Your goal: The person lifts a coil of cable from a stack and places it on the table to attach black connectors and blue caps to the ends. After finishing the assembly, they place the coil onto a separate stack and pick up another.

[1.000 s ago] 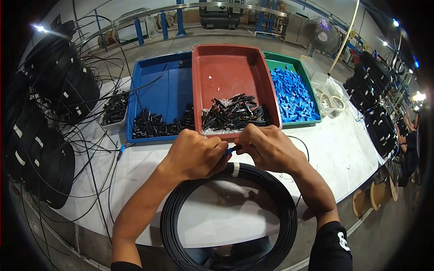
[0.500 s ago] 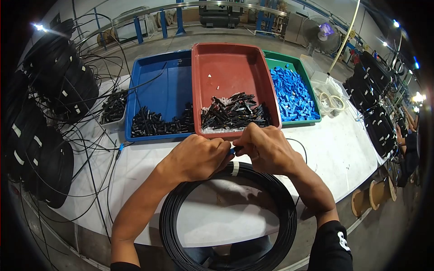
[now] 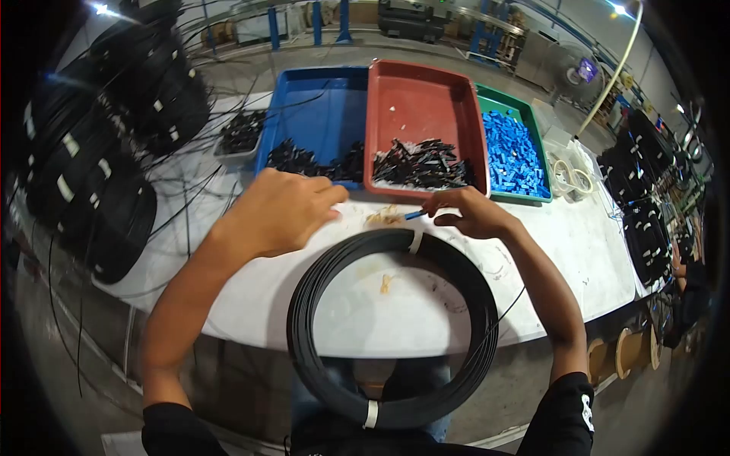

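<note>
My right hand pinches a small blue-tipped connector above the table, just in front of the red tray. My left hand has its fingers loosely apart, with nothing visible in them. It hovers near the front edge of the blue tray. Below both hands, a coil of black cable overhangs the table's front edge, bound with white bands. A thin loose cable rises from the coil's right side toward my right forearm.
The red tray and blue tray hold small black parts; the green tray holds blue pieces. A clear container sits to their right. Stacked black coils stand at left, more coils at right. The white table bears brown stains.
My hands, together at the connector before, are now apart. The left moved left and opened; the right keeps the blue-tipped connector. The view has shifted, showing more of the coil's lower side.
</note>
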Motion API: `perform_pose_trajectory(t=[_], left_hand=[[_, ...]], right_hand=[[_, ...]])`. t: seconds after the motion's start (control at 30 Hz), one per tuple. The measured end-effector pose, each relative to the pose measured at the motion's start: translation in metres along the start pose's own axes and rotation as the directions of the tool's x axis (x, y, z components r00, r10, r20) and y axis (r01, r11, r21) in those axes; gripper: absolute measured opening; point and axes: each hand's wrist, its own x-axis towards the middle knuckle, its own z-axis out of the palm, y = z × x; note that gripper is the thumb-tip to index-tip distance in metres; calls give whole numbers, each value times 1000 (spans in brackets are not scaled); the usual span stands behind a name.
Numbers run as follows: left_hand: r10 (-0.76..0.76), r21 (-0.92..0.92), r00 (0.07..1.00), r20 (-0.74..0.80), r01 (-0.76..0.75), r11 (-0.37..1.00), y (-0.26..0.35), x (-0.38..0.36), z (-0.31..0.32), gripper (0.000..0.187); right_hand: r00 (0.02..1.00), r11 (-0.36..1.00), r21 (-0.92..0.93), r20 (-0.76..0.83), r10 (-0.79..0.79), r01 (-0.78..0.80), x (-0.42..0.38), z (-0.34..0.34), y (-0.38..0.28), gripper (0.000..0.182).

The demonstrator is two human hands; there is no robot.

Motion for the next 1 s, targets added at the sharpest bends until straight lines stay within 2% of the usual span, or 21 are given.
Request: perform_pose_trajectory(t=[0.03,0.07,0.17,0.2,0.27,0.33,0.37,0.43,0.5,0.53,0.6,0.63,0.67,0.7,0.73,0.77,0.8,0.83,0.9,0.93,1.0], left_hand=[[-10,-74,987,-162,-2,997,5,-26,-8,26],[-28,-135,946,-324,-17,991,11,-51,-15,17],[-405,-553,727,-554,42,832,51,-138,0,14],[-602,-696,558,-571,60,715,69,-163,24,13],[-779,-817,320,-538,26,576,98,-201,69,15],[-909,-932,214,-359,-20,363,124,-225,109,17],[-917,-944,240,-318,11,330,136,-233,121,22],[-939,-994,331,-92,27,107,160,-241,129,28],[-921,-998,389,-24,43,43,169,-245,144,32],[-907,-998,420,-16,47,39,173,-242,148,38],[-887,-998,460,-29,-60,1,182,-230,154,43],[-866,-986,498,-45,-161,-41,186,-225,158,48],[-869,-982,495,-17,-170,-78,187,-221,166,54],[-865,-981,501,-13,-173,-85,187,-219,178,54],[-880,-960,470,-62,-270,-77,185,-216,194,53],[-893,-931,439,-103,-359,-69,184,-214,209,53],[-939,-886,343,-2,-435,-157,189,-206,220,50],[-930,-891,367,6,-421,-172,191,-202,221,50],[-935,-916,350,61,-352,-192,192,-195,221,48],[-903,-837,395,169,-426,-343,192,-196,231,44],[-865,-860,478,153,-367,-355,197,-194,225,44]], right_hand=[[998,997,-24,-2,-67,67,-5,3,2,16],[1000,1000,12,27,-1,1,-8,4,-2,16],[994,998,67,-105,-5,12,-11,13,-1,22],[990,993,104,-124,67,-54,-8,12,-10,26],[988,989,132,-130,86,-68,-4,14,-10,27],[989,991,130,-134,59,-42,2,10,-11,24],[989,991,131,-136,58,-40,2,10,-25,24],[984,990,45,-113,138,-134,1,8,-67,24],[986,999,44,-167,6,2,-13,34,-113,31],[994,994,-103,-105,12,-23,-25,60,-128,43],[947,930,-246,104,304,-272,-56,83,-230,91],[897,922,-292,285,338,-255,-64,103,-252,110],[951,943,-311,237,197,-118,-75,123,-268,121],[990,958,-279,104,93,-61,-80,149,-277,122],[991,959,-269,82,110,-84,-76,163,-287,124],[997,934,-348,-61,55,-73,-72,186,-286,115],[990,873,-468,-97,105,-139,-65,203,-285,107],[978,791,-576,-142,153,-207,-62,212,-285,100],[974,830,-514,-171,147,-215,-65,211,-283,96],[976,867,-461,-185,115,-189,-68,210,-284,94],[980,882,-437,-163,118,-179,-81,203,-289,94]])
